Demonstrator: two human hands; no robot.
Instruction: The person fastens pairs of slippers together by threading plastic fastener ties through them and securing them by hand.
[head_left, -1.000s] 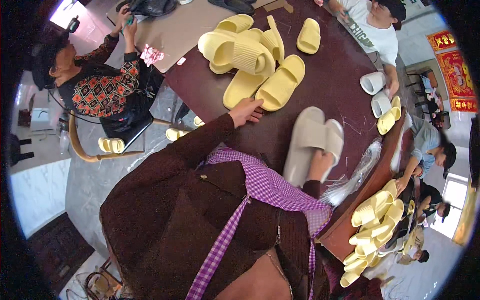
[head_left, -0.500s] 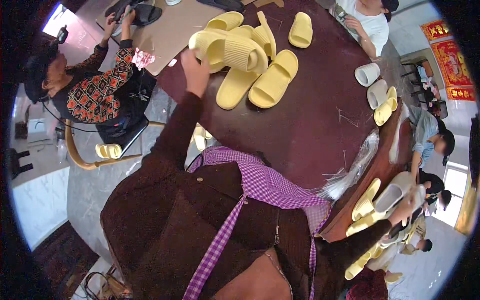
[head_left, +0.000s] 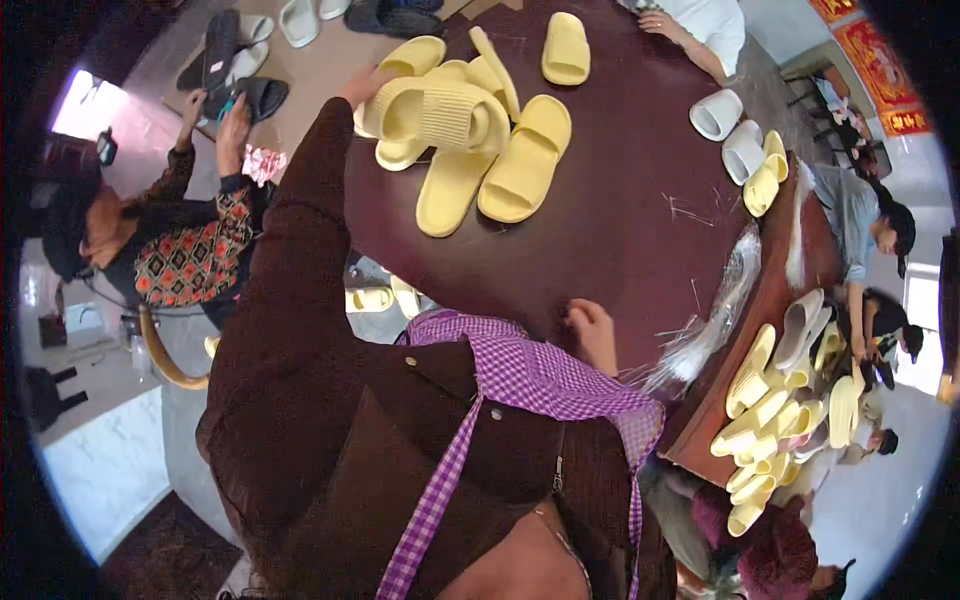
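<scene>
left hand [head_left: 368,82]: reached far out, fingers on the near edge of the top slipper [head_left: 440,112]; grip half hidden, seemed curled on it, cannot tell if clamped.
top slipper: pale yellow, ribbed strap, lay across the pile [head_left: 470,130], touching the hand.
pile: just right of the left fingers, several yellow slippers overlapping on the dark table [head_left: 620,230].
right hand [head_left: 592,332]: rested near the table's near edge, fingers loosely folded, held nothing; well apart from the pile.
plastic wrap [head_left: 720,310]: just right of the right hand.
doing it well: judged best to pinch the strap itself, lift clear before pulling so the slippers underneath did not slide.
</scene>
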